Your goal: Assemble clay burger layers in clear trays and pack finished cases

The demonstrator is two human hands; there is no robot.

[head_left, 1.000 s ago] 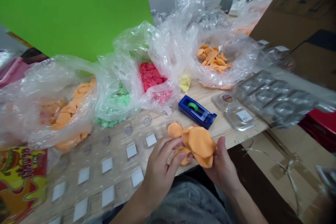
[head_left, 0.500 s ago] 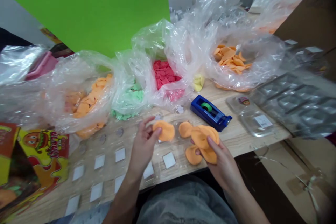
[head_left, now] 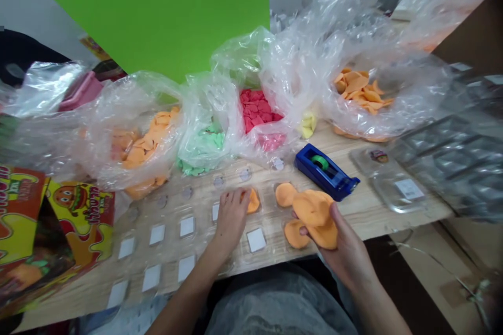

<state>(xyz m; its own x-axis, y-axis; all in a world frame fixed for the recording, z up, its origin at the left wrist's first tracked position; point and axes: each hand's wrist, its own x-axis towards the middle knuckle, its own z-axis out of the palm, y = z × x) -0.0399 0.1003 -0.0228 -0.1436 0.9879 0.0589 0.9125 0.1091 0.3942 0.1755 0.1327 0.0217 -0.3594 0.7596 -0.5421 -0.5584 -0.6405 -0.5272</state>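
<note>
My left hand (head_left: 234, 214) is over a compartment of a clear plastic tray, its bent fingers on a soft orange disc (head_left: 253, 201) that lies in it. The fingertips are partly hidden behind the hand. My right hand (head_left: 340, 243) holds a small stack of orange discs (head_left: 313, 209) between thumb and fingers, just above the table's front. Beside that stack, another orange disc (head_left: 285, 194) and a further orange disc (head_left: 296, 234) sit in tray compartments. White square cards (head_left: 256, 240) lie in several other compartments to the left and front.
A blue tape dispenser (head_left: 326, 171) stands behind my right hand. Open plastic bags hold orange pieces (head_left: 147, 141), green pieces (head_left: 210, 141), red pieces (head_left: 259, 110) and more orange discs (head_left: 361, 89). Printed boxes (head_left: 78, 220) lie left; clear clamshell packs (head_left: 396, 183) lie right.
My left hand has lowered its orange disc into a tray compartment. My right hand still holds its stack. The whole view has shifted slightly, so things appear further right.
</note>
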